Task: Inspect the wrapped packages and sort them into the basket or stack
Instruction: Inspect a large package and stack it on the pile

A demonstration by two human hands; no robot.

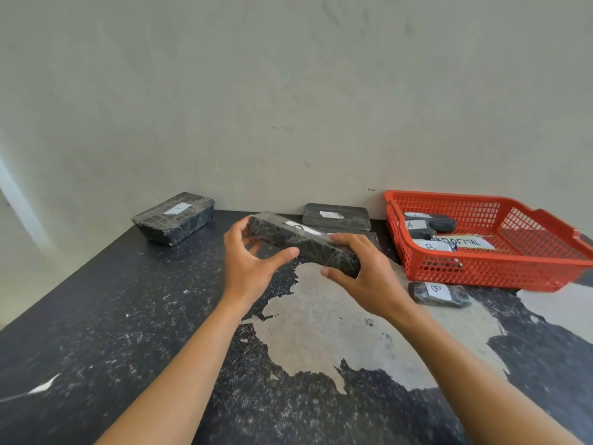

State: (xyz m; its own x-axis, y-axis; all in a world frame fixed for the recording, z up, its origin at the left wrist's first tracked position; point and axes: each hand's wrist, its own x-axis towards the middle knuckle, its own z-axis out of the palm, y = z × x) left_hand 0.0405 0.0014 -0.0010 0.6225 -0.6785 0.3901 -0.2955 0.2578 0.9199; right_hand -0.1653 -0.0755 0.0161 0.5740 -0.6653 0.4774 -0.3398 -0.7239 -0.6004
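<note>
Dead ctr, L hand (253, 261) + R hand (362, 277) grip black film-wrapped pkg (305, 248), inspecting; red plastic basket (481, 274) at 2 o'clock holds ~3, several unsorted.

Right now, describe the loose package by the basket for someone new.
Find the red basket on the right. Just outside its near wall lies a small black wrapped package. Unlike those inside, it rests on the tabletop, white label marked B.

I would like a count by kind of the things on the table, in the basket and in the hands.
Black wrapped packages: 7 clearly visible; one more may hide behind the right hand
Red basket: 1
Paper sign: 1
Total: 9
</note>
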